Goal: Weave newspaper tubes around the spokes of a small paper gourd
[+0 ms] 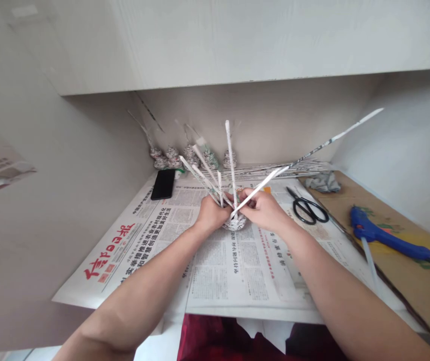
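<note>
The woven paper cup (236,223) is over the newspaper (215,281), base formed, paper strips (230,160) left unwoven. My left hand (213,213) and right hand (264,208), fingers curled closed, grip its rim from 2 sides. Behind stand 5 woven pieces (172,158), seemingly further along.

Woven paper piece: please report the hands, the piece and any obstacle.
Left hand, right hand: both holding woven paper piece. Paper strips sticking up from it. Scissors apart, to the right; nothing visibly blocking.
</note>
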